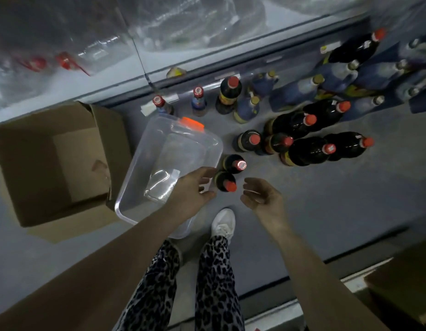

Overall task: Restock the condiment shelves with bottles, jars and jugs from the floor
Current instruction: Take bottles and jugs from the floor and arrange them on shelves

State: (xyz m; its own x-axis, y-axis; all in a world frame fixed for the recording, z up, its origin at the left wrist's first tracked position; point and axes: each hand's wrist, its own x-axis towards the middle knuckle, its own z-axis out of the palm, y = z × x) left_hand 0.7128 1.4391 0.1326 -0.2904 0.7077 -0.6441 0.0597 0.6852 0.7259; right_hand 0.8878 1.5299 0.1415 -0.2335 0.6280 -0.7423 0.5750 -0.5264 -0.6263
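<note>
Reaching down toward the floor, the left hand (195,187) and right hand (259,194) flank the nearest dark bottle (226,183). Both are released, fingers loosely curved, grasping nothing. A second red-capped bottle (234,163) stands just behind it, beside the clear plastic bin (145,163); more bottles (309,149) cluster further right. This looks like the pick-up step. Next, the hands probably need to close round the bottle's body, lift it upright and carry it to a shelf.

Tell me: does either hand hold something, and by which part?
Nothing is held. The left hand and right hand are open, either side of a red-capped bottle.
</note>
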